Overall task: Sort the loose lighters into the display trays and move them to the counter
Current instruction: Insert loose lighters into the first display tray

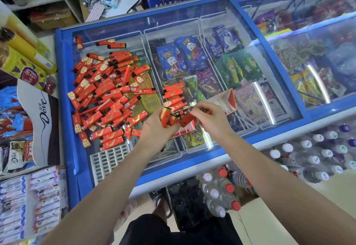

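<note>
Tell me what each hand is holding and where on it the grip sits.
Left hand grips a few red lighters around their lower bodies, black tops up. Right hand pinches another red lighter; the exact grip spot is hidden.

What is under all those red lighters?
The lighters lie on the freezer's glass lid. Below it, gold packets show; the pile covers whatever else is there.

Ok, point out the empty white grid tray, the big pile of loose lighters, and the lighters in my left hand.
white grid tray [110, 160]: head view, on its slotted top.
pile of loose lighters [107, 98]: head view, middle of the heap on the freezer lid.
lighters in the left hand [167, 118]: head view, on the red body of one.
</note>
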